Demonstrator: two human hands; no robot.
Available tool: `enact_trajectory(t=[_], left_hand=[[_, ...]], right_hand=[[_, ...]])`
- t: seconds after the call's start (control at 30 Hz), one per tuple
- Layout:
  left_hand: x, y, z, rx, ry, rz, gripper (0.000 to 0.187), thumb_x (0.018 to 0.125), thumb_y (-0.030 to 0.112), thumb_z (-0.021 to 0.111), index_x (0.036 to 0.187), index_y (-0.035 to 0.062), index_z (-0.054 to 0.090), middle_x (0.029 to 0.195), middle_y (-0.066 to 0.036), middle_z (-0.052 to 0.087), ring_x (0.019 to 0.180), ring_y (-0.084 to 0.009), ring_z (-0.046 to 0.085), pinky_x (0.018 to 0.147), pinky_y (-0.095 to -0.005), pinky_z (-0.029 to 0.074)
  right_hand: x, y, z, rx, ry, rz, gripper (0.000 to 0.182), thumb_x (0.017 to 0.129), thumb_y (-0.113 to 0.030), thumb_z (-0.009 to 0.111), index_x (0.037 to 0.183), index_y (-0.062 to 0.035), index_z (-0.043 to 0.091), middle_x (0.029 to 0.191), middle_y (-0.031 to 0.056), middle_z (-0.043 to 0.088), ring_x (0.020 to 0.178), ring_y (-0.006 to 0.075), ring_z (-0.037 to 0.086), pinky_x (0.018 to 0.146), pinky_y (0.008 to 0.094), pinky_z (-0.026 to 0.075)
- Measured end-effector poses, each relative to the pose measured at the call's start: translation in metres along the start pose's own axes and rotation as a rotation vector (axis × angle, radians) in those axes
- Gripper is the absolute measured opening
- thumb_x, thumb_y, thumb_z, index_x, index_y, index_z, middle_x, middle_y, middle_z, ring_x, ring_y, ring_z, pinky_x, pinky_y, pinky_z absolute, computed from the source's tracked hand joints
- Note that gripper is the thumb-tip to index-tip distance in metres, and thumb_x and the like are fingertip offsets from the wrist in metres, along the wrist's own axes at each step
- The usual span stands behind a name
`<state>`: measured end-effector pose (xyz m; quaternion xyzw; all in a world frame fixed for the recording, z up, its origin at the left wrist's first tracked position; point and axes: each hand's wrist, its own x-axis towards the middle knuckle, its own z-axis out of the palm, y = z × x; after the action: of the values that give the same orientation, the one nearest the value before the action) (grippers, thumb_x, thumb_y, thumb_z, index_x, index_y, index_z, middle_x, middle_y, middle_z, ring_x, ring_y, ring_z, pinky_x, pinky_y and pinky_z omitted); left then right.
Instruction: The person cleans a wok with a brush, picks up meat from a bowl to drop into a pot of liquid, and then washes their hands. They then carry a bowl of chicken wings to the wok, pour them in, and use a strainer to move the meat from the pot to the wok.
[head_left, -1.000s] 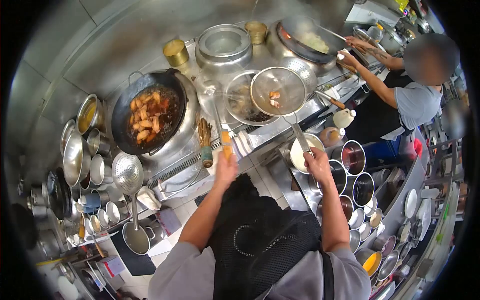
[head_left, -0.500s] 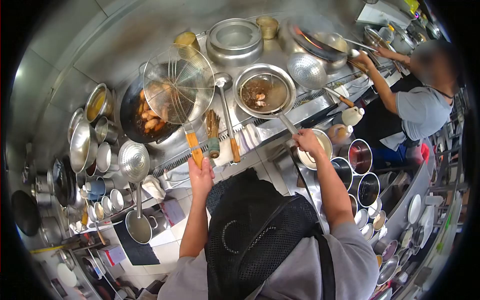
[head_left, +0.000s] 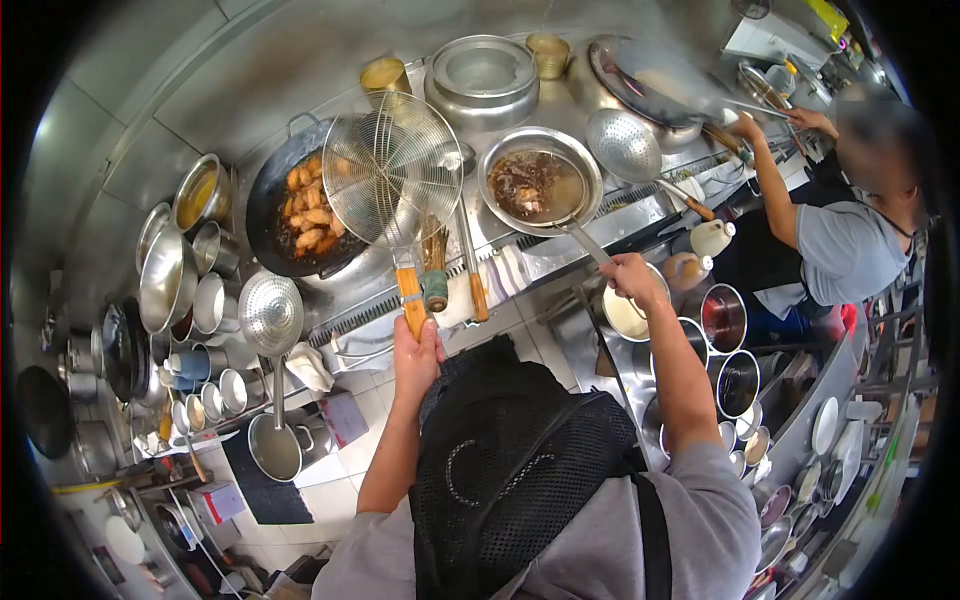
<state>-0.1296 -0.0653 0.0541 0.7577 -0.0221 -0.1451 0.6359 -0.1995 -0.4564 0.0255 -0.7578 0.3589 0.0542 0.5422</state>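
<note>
My left hand (head_left: 418,355) is closed round the wooden handle of a large wire skimmer (head_left: 393,170), whose round mesh is raised over the stove beside a black wok (head_left: 268,225). Browned fried pieces (head_left: 312,215) lie in dark liquid in the wok, partly behind the mesh. My right hand (head_left: 632,278) grips the long metal handle of a strainer (head_left: 575,228). Its round head rests in a steel pot (head_left: 540,140) of brown, bubbling oil, with a few pale pieces (head_left: 530,198) in it.
A ladle (head_left: 470,250) and a bamboo brush (head_left: 435,270) lie near the stove's front edge. A perforated skimmer (head_left: 624,145) is right of the pot; another (head_left: 270,315) lies left. A co-worker (head_left: 850,230) handles a steaming wok (head_left: 650,85) at right. Sauce pots (head_left: 722,318) stand by my right arm.
The wire skimmer and my left hand have moved right, uncovering more of the wok's fried pieces. My right hand has shifted slightly right. The co-worker's wok has tilted and gives off more steam.
</note>
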Motion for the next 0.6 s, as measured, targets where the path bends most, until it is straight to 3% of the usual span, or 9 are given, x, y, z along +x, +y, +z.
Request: enact_trajectory(t=[0.23, 0.3, 0.43, 0.6], left_hand=[[0.001, 0.0, -0.002, -0.011, -0.05, -0.087, 0.016, 0.097, 0.017, 0.051, 0.097, 0.0041, 0.042, 0.064, -0.001, 0.049, 0.046, -0.0081, 0.045, 0.041, -0.0236, 0.038], [-0.001, -0.005, -0.003, -0.017, -0.044, -0.07, 0.016, 0.097, 0.017, 0.051, 0.097, 0.004, 0.042, 0.065, -0.002, 0.049, 0.047, -0.0081, 0.045, 0.041, -0.0237, 0.038], [-0.001, -0.007, -0.003, -0.024, -0.065, -0.035, 0.016, 0.097, 0.016, 0.052, 0.097, 0.0038, 0.042, 0.065, -0.002, 0.05, 0.048, -0.0084, 0.046, 0.043, -0.0245, 0.04], [0.004, -0.02, 0.0, 0.012, -0.059, -0.019, 0.017, 0.096, 0.016, 0.052, 0.096, 0.003, 0.041, 0.065, -0.002, 0.05, 0.049, -0.0095, 0.048, 0.045, -0.026, 0.041]], right_hand=[[0.001, -0.008, -0.008, -0.148, 0.019, 0.005, 0.023, 0.085, -0.019, 0.063, 0.078, 0.003, 0.064, 0.057, 0.0056, 0.056, 0.044, 0.0127, 0.048, 0.04, 0.0296, 0.037], [-0.004, -0.015, -0.007, -0.157, 0.038, 0.004, 0.022, 0.085, -0.019, 0.063, 0.08, 0.0021, 0.063, 0.056, 0.0036, 0.052, 0.043, 0.0088, 0.044, 0.038, 0.0255, 0.031], [0.003, -0.008, -0.008, -0.138, -0.039, 0.041, 0.022, 0.085, -0.021, 0.063, 0.083, 0.0012, 0.064, 0.057, 0.0035, 0.052, 0.042, 0.0089, 0.043, 0.037, 0.0256, 0.029], [0.0, -0.015, -0.012, -0.101, -0.084, 0.049, 0.023, 0.086, -0.021, 0.063, 0.074, -0.0019, 0.061, 0.059, 0.0039, 0.053, 0.042, 0.0104, 0.044, 0.037, 0.0271, 0.03]])
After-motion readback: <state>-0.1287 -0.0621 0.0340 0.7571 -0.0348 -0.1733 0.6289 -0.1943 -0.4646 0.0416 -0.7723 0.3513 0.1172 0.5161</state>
